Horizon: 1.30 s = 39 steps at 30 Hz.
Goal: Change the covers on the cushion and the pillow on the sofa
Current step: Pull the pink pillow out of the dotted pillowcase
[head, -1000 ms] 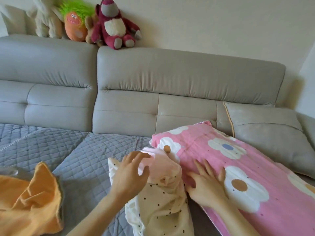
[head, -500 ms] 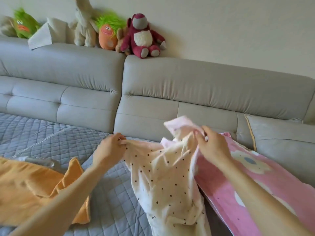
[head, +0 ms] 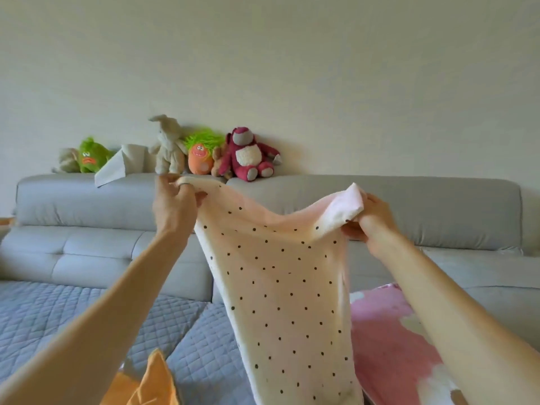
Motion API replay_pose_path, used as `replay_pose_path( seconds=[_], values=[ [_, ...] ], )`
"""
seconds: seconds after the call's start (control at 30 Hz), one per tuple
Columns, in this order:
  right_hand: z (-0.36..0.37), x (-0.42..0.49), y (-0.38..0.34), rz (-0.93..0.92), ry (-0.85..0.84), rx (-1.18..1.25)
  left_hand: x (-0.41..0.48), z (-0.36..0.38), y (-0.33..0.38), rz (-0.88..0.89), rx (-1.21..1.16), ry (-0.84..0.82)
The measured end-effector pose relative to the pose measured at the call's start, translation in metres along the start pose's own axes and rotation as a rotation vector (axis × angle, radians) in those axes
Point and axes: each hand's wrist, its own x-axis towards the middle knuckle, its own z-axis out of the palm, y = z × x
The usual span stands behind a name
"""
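Both hands have a pinching grip on the top edge of the dotted cover (head: pixel 280 287). The left hand (head: pixel 175 206) has its fingers curled over one corner, and the right hand (head: pixel 371 223) is bunched round the other, where a pale pink lining folds out. Between them the edge sags a little. The rest of the cream cloth hangs limp in front of the person, narrowing as it falls out of view at the bottom, above the seat of the sofa (head: pixel 409 206).

Just beside it to the right, partly behind it, lies the pink pillow (head: pixel 388 346) on the seat, blurred and with white patches. To the lower left an orange cloth (head: pixel 155 381) sits crumpled on the grey quilted mat (head: pixel 58 317). A row of plush toys (head: pixel 248 154) lines the top of the backrest.

To my eye this is the sorting-out stage, with the cover held up and spread to find its shape and its opening. I cannot tell from here whether it is the fresh cover or one that has come off. If it is to go on, the next move calls for finding the open end, parting its two layers with the fingers and bringing that mouth down to one end of the pillow. The cloth is floppy, so it needs a firm hold at both corners.
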Motion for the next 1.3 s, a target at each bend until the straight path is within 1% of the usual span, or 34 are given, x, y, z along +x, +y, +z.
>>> replay_pose_path(
  seconds=[0.03,0.07,0.1,0.13,0.17,0.2,0.23,0.27,0.3,0.37,0.4,0.43,0.47,0.5,0.57,0.63,0.67,0.7,0.8,0.87,0.93,1.03,1.1,1.13,1.23,1.3],
  values=[
    [0.000,-0.001,-0.003,-0.001,-0.006,0.079,-0.007,0.001,0.006,0.126,0.091,0.031],
    [0.002,0.002,0.001,-0.001,0.004,0.088,-0.016,0.002,0.008,0.244,0.175,0.044],
    [0.001,0.007,0.010,-0.008,0.028,-0.023,-0.027,0.001,0.004,0.338,0.235,0.018],
    [-0.001,0.009,0.024,-0.016,0.023,-0.247,-0.040,0.000,-0.006,0.401,0.284,-0.047],
    [-0.003,0.011,0.045,-0.006,-0.009,-0.499,-0.055,-0.004,-0.022,0.426,0.339,-0.141],
    [-0.007,0.007,0.068,0.024,-0.052,-0.741,-0.073,-0.009,-0.043,0.415,0.401,-0.251],
    [-0.013,-0.003,0.091,0.047,-0.105,-0.913,-0.094,-0.017,-0.067,0.369,0.471,-0.375],
    [-0.022,-0.018,0.118,0.028,-0.186,-1.033,-0.117,-0.025,-0.092,0.309,0.548,-0.512],
    [-0.032,-0.038,0.141,-0.002,-0.297,-1.067,-0.141,-0.035,-0.115,0.247,0.616,-0.659],
    [-0.050,-0.086,0.185,-0.012,-0.578,-1.023,-0.181,-0.049,-0.151,0.111,0.713,-0.980],
    [-0.055,-0.105,0.207,0.013,-0.718,-1.069,-0.196,-0.053,-0.164,0.050,0.761,-1.132],
    [-0.058,-0.125,0.222,0.043,-0.850,-1.172,-0.209,-0.054,-0.174,0.009,0.816,-1.271],
    [-0.057,-0.141,0.233,0.078,-0.952,-1.260,-0.219,-0.053,-0.184,0.001,0.867,-1.382],
    [-0.054,-0.153,0.239,0.114,-1.021,-1.292,-0.228,-0.052,-0.192,0.009,0.897,-1.462],
    [-0.049,-0.171,0.241,0.170,-1.071,-1.231,-0.243,-0.050,-0.205,0.014,0.911,-1.547],
    [-0.039,-0.184,0.240,0.206,-1.074,-1.084,-0.252,-0.051,-0.214,-0.011,0.924,-1.607],
    [-0.035,-0.190,0.243,0.189,-1.062,-1.072,-0.254,-0.052,-0.218,-0.018,0.922,-1.626],
    [-0.030,-0.197,0.246,0.146,-1.051,-1.112,-0.254,-0.054,-0.220,-0.030,0.906,-1.639],
    [-0.015,-0.222,0.274,-0.074,-0.970,-1.337,-0.250,-0.065,-0.223,-0.076,0.854,-1.642],
    [-0.005,-0.229,0.286,-0.281,-0.851,-1.482,-0.248,-0.076,-0.225,-0.123,0.826,-1.612],
    [0.001,-0.222,0.289,-0.362,-0.791,-1.480,-0.244,-0.087,-0.224,-0.167,0.792,-1.534],
    [0.013,-0.199,0.279,-0.282,-0.765,-1.233,-0.229,-0.110,-0.219,-0.223,0.701,-1.307],
    [0.030,-0.180,0.261,-0.193,-0.662,-1.038,-0.211,-0.130,-0.216,-0.247,0.667,-1.105],
    [0.043,-0.169,0.251,-0.186,-0.601,-0.940,-0.200,-0.141,-0.216,-0.243,0.654,-0.997],
    [0.094,-0.141,0.215,-0.310,-0.476,-0.758,-0.165,-0.179,-0.227,-0.167,0.654,-0.651],
    [0.135,-0.129,0.189,-0.325,-0.418,-0.627,-0.142,-0.209,-0.240,-0.164,0.714,-0.459]
  ],
)
